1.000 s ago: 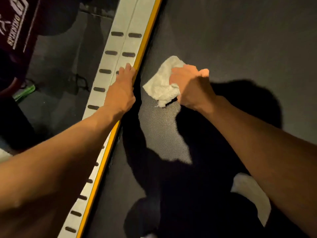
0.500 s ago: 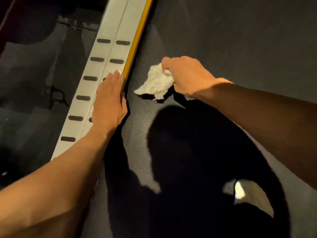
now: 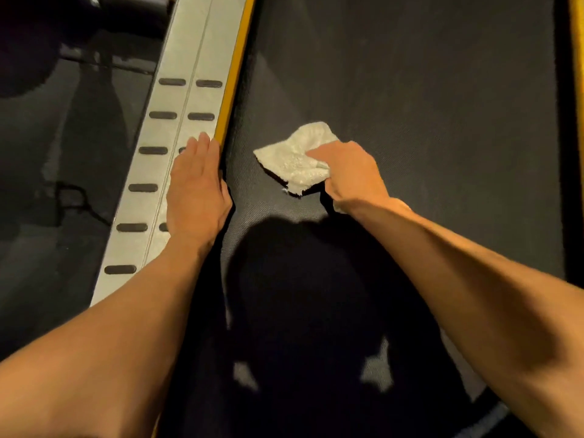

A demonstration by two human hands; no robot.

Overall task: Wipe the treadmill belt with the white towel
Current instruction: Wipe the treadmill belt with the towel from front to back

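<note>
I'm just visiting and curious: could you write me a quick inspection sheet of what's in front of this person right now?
Surface: dark treadmill belt, textured, partly under the person's shadow.
Job's things: white towel, crumpled, lying on the belt.
Clutter: nothing seen.
Hands: right hand gripping the towel against the belt; left hand flat on the grey side rail beside its yellow strip.
Cables: a thin dark line on the floor, possibly a cord.
Surroundings: dim dark floor left of the rail.

White towel (image 3: 295, 161); dark grey, finely dotted belt (image 3: 410, 105); silver side rail (image 3: 189, 99) with dark oval slots, yellow edge strip (image 3: 235, 74).
</note>
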